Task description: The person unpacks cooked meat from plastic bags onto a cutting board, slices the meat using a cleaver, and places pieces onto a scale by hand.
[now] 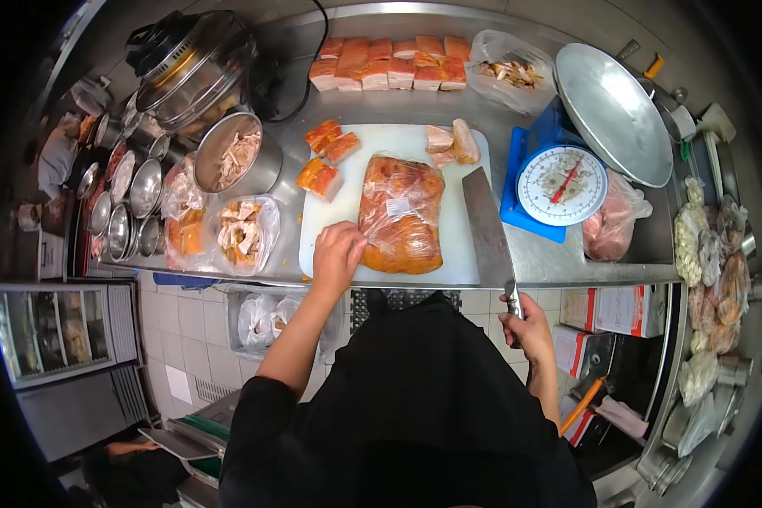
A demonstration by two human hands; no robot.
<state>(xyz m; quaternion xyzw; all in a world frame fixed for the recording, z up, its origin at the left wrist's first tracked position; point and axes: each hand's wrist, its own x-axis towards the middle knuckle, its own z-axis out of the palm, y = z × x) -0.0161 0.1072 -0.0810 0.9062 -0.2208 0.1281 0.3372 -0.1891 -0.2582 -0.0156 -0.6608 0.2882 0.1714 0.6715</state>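
A large slab of browned meat in clear plastic wrap with a small white label lies on the white cutting board. At the slab's lower left edge is my left hand, its fingers bent against the wrap; whether they pinch it is hard to tell. My right hand is closed around the handle of a wide cleaver, whose blade rests along the board's right edge. Cut meat pieces sit at the board's upper left, and paler pieces at its upper right.
Rows of meat blocks line the counter's back, beside a bag of scraps. A blue scale with a metal pan stands right. Left are a steel pot and bagged meat. Another person's arm shows lower left.
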